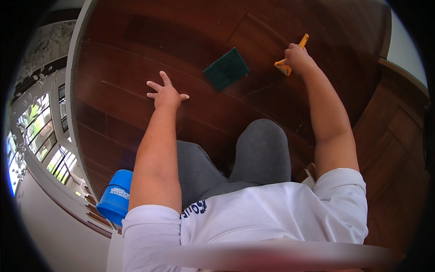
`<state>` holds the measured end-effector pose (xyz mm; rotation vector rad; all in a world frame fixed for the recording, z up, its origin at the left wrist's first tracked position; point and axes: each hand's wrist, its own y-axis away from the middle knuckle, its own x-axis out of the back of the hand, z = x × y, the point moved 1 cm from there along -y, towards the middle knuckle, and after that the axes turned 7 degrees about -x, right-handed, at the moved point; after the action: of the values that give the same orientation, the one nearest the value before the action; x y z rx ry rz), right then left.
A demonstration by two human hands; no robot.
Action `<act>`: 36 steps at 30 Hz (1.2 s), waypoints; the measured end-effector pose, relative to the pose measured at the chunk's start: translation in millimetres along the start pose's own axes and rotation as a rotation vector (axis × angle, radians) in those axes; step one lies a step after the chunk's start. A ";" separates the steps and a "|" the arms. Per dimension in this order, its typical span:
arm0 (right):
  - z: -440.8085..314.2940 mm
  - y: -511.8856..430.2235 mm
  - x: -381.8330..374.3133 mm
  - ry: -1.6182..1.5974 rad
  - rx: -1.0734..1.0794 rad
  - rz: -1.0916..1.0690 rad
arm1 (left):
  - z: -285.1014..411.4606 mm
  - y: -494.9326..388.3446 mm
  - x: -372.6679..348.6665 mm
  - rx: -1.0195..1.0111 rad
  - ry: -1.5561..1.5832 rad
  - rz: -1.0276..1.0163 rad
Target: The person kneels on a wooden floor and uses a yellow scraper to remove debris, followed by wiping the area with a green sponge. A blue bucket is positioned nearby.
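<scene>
My right hand is closed around a yellow scraper, whose wide head points down and left, close to the dark wooden floor. My fingers cover the middle of its handle. Between my hands a dark green scouring pad lies flat on the planks, touched by neither. Off to the left of the pad, my left hand is empty, palm down with the fingers spread. Whether that palm rests on the wood or hovers just over it is hard to tell.
A blue bucket bearing writing stands left of my left forearm, partly hidden by it. The floor ends at a pale edge on the left; a lower space with windows shows beyond. Wooden panelling rises on the right. My knees are below the pad.
</scene>
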<state>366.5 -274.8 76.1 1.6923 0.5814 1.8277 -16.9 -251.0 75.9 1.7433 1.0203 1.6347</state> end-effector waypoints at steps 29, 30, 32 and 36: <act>-81.1 56.7 -51.7 -2.352 -0.593 0.112 | 6.6 6.1 2.2 0.001 -0.005 0.024; -85.6 58.7 -52.4 -2.352 -0.657 -0.040 | 7.7 5.8 3.3 0.005 0.000 0.016; -90.9 60.4 -52.4 -2.285 -0.648 -0.293 | 8.5 6.1 4.5 0.008 0.006 0.002; -91.1 60.0 -49.9 -2.259 -0.627 -0.161 | 8.1 8.5 5.3 0.002 -0.001 0.006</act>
<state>270.6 -346.5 69.5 1.8512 -0.7240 -0.6350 -7.7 -250.6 84.9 1.7500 1.0178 1.6363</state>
